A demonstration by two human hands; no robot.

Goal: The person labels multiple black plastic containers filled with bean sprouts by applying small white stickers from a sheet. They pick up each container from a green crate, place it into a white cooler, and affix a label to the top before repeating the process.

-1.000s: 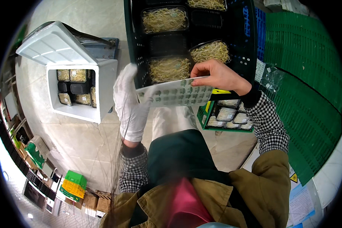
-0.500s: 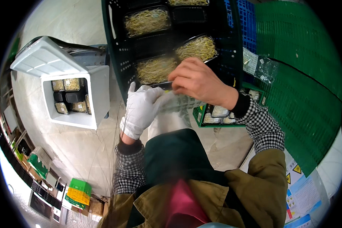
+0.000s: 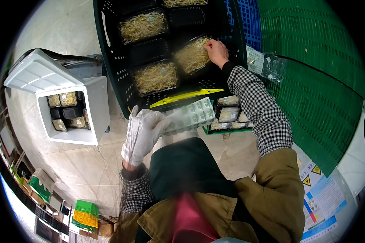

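My left hand (image 3: 140,135), in a white glove, is closed on a sheet of small green-and-white labels (image 3: 198,112) below the near rim of a dark crate (image 3: 117,77). Inside the crate lie black trays of bean sprouts. My bare right hand (image 3: 218,52) reaches in with fingers pinched together at the upper right corner of one tilted sprout tray (image 3: 190,56). Whatever the fingertips hold is too small to make out. To its left are a near sprout tray (image 3: 156,77) and a farther one (image 3: 143,26), both with a small label on top.
A white foam box (image 3: 97,109) with its lid open holds packed trays at left. Under my right arm sits a green crate of sprout packs (image 3: 229,114). Green plastic panels (image 3: 312,81) and a blue crate (image 3: 249,24) stand at right. A yellow strip (image 3: 186,97) crosses the crate's near side.
My right hand has left the label sheet beside my left hand and moved up and right to the tilted sprout tray. The left hand still holds the sheet, and the view has shifted slightly.
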